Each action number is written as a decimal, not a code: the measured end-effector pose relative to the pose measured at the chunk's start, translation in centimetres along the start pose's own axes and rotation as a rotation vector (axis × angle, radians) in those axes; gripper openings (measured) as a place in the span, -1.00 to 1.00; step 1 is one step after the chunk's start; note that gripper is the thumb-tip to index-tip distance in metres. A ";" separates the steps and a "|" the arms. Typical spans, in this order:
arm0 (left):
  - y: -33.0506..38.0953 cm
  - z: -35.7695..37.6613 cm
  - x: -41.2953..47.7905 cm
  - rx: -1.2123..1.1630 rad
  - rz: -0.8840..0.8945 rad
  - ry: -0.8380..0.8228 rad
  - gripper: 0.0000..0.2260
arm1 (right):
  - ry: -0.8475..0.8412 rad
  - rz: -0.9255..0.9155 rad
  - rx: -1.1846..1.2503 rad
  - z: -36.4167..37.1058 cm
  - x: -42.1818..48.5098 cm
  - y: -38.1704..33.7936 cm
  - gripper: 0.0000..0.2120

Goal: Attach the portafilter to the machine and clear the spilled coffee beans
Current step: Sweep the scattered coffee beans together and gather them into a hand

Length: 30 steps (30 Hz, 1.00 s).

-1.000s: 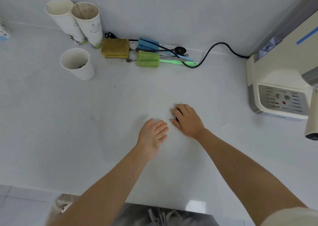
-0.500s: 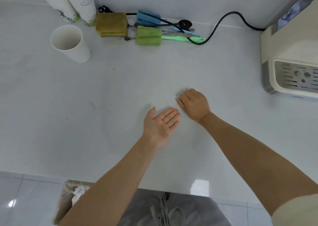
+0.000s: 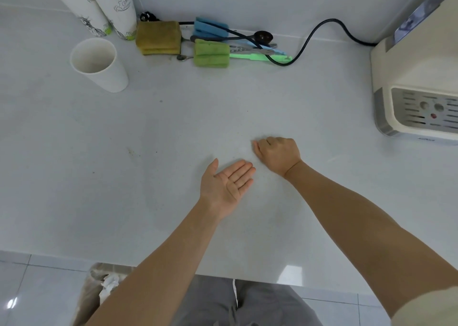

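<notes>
Head view showed the left hand (image 3: pixel 228 184) lying flat and spread, palm up, on the white countertop (image 3: pixel 124 177) near its front edge. The right hand (image 3: pixel 277 154) sat just beside it, curled into a loose fist, knuckles up; whether it held any beans could not be told. The machine (image 3: pixel 418 95) stood at the counter's right edge, and a paper cup (image 3: pixel 99 65) stood towards the back left corner.
</notes>
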<state>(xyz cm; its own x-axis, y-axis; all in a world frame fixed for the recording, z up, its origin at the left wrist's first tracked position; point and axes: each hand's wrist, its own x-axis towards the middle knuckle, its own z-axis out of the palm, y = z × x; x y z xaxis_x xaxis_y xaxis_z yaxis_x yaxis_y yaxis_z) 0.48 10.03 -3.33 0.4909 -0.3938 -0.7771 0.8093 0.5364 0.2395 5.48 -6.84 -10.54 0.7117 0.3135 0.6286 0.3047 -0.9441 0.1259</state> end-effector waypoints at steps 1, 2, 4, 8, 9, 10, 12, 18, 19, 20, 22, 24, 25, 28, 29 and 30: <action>0.0 -0.1 0.0 0.006 0.003 0.003 -0.42 | 0.006 -0.003 -0.006 0.0 0.0 0.0 -0.36; 0.1 -0.2 0.0 0.011 0.006 0.003 -0.42 | 0.006 -0.004 -0.010 0.0 0.0 0.0 -0.36; 0.1 -0.5 -0.1 0.021 0.012 0.000 -0.42 | -0.005 0.004 -0.018 0.0 -0.1 -0.1 -0.37; 0.2 -0.6 -0.1 0.030 0.009 -0.006 -0.42 | -0.063 0.103 -0.024 -1.3 0.8 -0.2 -0.54; 0.2 -0.6 -0.2 0.031 0.008 -0.012 -0.42 | -0.064 0.131 0.000 -1.9 1.3 -0.3 -0.56; 0.2 -0.5 -0.2 0.033 0.004 -0.023 -0.42 | -0.056 0.152 0.039 -2.5 1.8 -0.6 -0.56; 0.1 0.0 -0.4 0.047 -0.002 -0.048 -0.43 | -0.014 0.178 0.151 -3.8 2.8 -1.2 -0.52; -0.6 1.9 -1.6 -0.037 -0.040 -0.179 -0.55 | 0.078 0.163 0.404 -7.9 4.0 -4.6 -0.40; -0.8 2.2 -1.8 -0.057 -0.056 -0.200 -0.58 | 0.070 0.156 0.422 -8.1 3.8 -5.2 -0.38; -1.0 2.2 -1.7 -0.074 -0.055 -0.208 -0.61 | 0.055 0.148 0.436 -8.3 3.4 -5.8 -0.39; -1.5 2.3 -1.8 -0.086 -0.042 -0.238 -0.68 | 0.016 0.125 0.439 -8.4 2.6 -6.6 -0.38; -2.0 2.2 -2.0 -0.096 -0.038 -0.271 -0.65 | -0.005 0.102 0.433 -8.6 2.1 -7.1 -0.33; -2.2 2.2 -2.3 -0.113 -0.050 -0.282 -0.63 | -0.009 0.099 0.427 -8.8 2.0 -7.3 -0.34; -2.4 1.6 -2.4 -0.167 -0.074 -0.274 -0.58 | -0.011 0.119 0.369 -9.7 1.8 -7.6 -0.50; -2.3 1.5 -2.4 -0.170 -0.073 -0.270 -0.58 | -0.025 0.126 0.358 -9.9 1.8 -7.8 -0.57; -2.4 1.4 -2.3 -0.161 -0.067 -0.256 -0.58 | -0.042 0.129 0.357 -10.2 1.8 -7.9 -0.61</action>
<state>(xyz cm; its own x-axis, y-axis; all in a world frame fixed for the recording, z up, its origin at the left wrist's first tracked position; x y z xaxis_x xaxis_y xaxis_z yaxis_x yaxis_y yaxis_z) -2.16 8.60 -1.25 0.5198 -0.5968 -0.6112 0.7912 0.6062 0.0810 -2.16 0.15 -2.57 0.7815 0.2049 0.5892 0.4066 -0.8836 -0.2320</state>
